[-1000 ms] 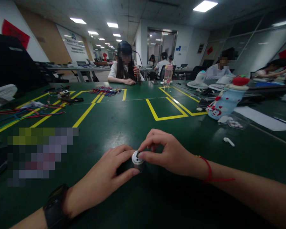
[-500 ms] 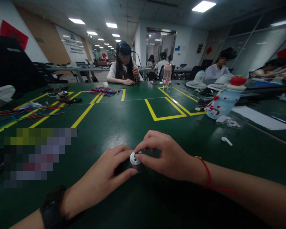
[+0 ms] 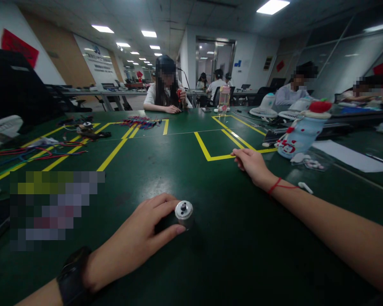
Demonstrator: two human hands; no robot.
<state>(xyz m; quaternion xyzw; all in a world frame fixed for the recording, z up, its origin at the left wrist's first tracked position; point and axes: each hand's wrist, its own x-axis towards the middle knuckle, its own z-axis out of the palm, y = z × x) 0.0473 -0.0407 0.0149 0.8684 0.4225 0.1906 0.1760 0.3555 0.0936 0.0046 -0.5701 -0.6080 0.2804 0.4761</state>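
Note:
A small silver metal cylinder (image 3: 184,209) with a dark centre and small holes on top stands upright on the green table (image 3: 140,165). My left hand (image 3: 153,221) is wrapped round its left side, thumb in front and fingers behind. Farther off to the right, my right hand (image 3: 249,162) is raised near the yellow tape rectangle (image 3: 202,146), its fingers pinched together. Whatever those fingertips may hold is too small to make out.
At the right are a blue bottle (image 3: 301,134), a small bag (image 3: 311,162), an earbud (image 3: 305,187) and white paper (image 3: 351,156). Wires (image 3: 51,151) and a wire pile (image 3: 140,122) lie left. Across the table a person (image 3: 166,87) holds a red tool.
My right hand has left the top of the cylinder and moved forward and right, uncovering the cylinder's top. My left hand has stayed round the cylinder.

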